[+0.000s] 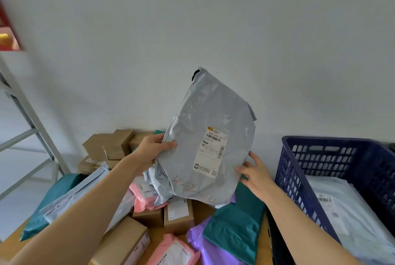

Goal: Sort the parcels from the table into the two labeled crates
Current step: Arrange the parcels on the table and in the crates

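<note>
Above table [9,245], grey parcel [203,115] upright between pinching left grip [152,151] and spread right grip [255,177].

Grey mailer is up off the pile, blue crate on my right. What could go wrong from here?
1. The left hand grips the grey mailer by one edge while the right hand only touches its lower corner; the glossy bag might slip onto the pile.
2. Its bottom hangs close over the pink mailer and teal mailer; swinging right may drag them.
3. The blue crate shows no label here, so a wrong drop is possible.
</note>
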`<state>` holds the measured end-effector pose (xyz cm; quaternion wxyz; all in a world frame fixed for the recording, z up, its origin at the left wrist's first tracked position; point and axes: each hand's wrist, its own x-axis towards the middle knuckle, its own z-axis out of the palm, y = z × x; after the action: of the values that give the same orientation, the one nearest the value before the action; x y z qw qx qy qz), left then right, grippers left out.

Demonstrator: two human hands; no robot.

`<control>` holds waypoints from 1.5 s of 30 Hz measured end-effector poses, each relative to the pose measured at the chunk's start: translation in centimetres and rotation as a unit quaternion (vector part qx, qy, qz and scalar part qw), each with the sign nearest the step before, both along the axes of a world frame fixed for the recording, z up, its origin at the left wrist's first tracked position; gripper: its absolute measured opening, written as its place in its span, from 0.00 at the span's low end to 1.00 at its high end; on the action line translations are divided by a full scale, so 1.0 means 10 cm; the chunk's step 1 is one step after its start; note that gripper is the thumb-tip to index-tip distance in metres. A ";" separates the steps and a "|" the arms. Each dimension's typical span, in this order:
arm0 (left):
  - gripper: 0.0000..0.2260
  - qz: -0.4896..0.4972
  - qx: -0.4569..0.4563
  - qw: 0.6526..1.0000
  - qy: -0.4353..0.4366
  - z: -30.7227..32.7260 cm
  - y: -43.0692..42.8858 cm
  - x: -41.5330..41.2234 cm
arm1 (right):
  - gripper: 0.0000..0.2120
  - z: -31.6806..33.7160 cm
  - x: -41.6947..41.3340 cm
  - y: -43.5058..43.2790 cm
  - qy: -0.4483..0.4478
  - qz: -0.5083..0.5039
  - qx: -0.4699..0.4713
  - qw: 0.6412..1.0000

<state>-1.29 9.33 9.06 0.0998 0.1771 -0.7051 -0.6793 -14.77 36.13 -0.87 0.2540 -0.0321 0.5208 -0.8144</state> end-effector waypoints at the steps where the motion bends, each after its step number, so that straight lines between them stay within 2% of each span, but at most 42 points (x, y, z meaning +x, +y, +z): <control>1: 0.17 -0.010 -0.002 1.000 -0.010 0.00 -0.01 0.06 | 0.38 0.01 0.03 0.03 0.004 0.003 0.000 1.000; 4: 0.21 -0.025 -0.021 0.999 -0.038 0.01 -0.01 0.22 | 0.37 0.04 0.11 0.12 0.021 0.021 0.009 1.000; 10: 0.22 0.008 -0.070 0.995 -0.074 0.02 0.10 0.50 | 0.34 0.12 0.24 0.26 0.058 0.057 0.034 0.996; 15: 0.25 0.012 -0.067 0.996 -0.064 0.07 0.21 0.72 | 0.33 0.23 0.45 0.38 0.074 0.070 0.037 0.994; 24: 0.18 0.013 -0.047 0.998 -0.025 0.18 0.36 1.14 | 0.34 0.51 0.97 0.60 0.120 0.035 0.046 0.991; 31: 0.21 0.008 -0.060 0.998 -0.001 0.10 0.39 1.73 | 0.36 0.63 1.69 0.71 0.132 0.002 0.064 0.989; 38: 0.19 -0.015 -0.056 0.998 0.013 -0.03 0.60 2.14 | 0.39 0.63 2.41 1.05 0.138 -0.050 0.110 0.983; 45: 0.18 -0.039 -0.027 0.999 0.006 -0.18 1.11 2.24 | 0.35 0.62 2.81 1.64 0.137 -0.101 0.134 0.976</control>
<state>21.15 20.44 7.26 0.0823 0.1431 -0.7290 -0.6643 13.37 52.52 5.32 0.0986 -0.0563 0.6558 -0.7463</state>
